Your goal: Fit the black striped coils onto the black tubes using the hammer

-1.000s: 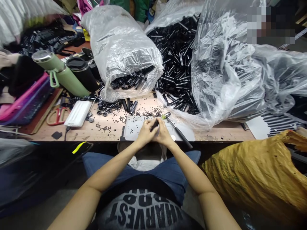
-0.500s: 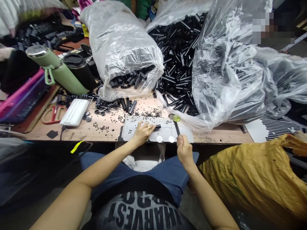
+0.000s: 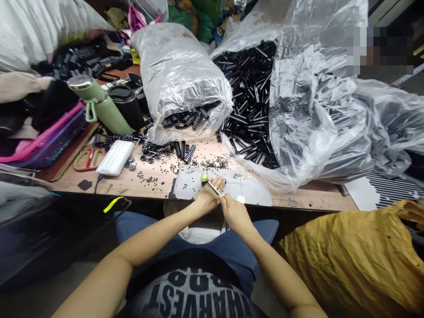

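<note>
Right hand grips a hammer slanted across the left hand, over a pale mat.
The hammer's long axis runs diagonally, yellow-green head forward and left, handle closed in curled right fingers; how far the left fingers open, or what they hold, cannot be told.

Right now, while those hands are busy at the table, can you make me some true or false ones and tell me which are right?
1. The right hand holds a hammer. True.
2. The white power bank lies right of the scissors in the picture. True.
3. The scissors have blue handles. False: they are orange-red.
4. The green flask is right of the black lidded tumbler in the picture. False: it is on the left.
5. The yellow sack is on the picture's right side. True.
</note>
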`<state>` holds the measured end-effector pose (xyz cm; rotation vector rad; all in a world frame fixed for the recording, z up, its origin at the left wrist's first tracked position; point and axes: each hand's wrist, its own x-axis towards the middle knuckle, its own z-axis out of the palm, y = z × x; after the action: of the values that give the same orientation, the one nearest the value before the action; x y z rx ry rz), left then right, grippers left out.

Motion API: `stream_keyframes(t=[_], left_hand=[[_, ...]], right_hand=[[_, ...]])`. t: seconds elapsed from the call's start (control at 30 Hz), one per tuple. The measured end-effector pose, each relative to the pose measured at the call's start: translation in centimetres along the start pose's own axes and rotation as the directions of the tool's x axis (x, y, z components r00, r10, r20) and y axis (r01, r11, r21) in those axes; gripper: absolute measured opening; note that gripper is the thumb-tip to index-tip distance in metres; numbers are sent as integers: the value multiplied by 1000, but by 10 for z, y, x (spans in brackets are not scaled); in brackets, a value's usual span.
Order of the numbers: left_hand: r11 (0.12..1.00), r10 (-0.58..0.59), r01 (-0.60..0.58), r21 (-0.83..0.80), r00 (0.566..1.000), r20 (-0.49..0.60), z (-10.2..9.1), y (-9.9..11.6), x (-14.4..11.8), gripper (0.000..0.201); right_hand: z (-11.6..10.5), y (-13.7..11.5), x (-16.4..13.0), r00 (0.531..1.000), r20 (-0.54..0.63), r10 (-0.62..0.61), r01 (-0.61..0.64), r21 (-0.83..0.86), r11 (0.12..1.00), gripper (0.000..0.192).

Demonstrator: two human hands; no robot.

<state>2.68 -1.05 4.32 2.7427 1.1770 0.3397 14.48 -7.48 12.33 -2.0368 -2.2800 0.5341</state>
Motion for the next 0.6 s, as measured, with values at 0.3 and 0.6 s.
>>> stream_keyframes(t=[0.3,0.6], left_hand=[[964,9,35,-263,986,166,-63,-1,-14,25],[582,-813,690,-431,514,-274,-109,-209,89,48]], right_hand=[[-6,73,31,950,-237,202,-233,-110,966,33],[-35,38,176,767,-580,-274,345,13,938,35]])
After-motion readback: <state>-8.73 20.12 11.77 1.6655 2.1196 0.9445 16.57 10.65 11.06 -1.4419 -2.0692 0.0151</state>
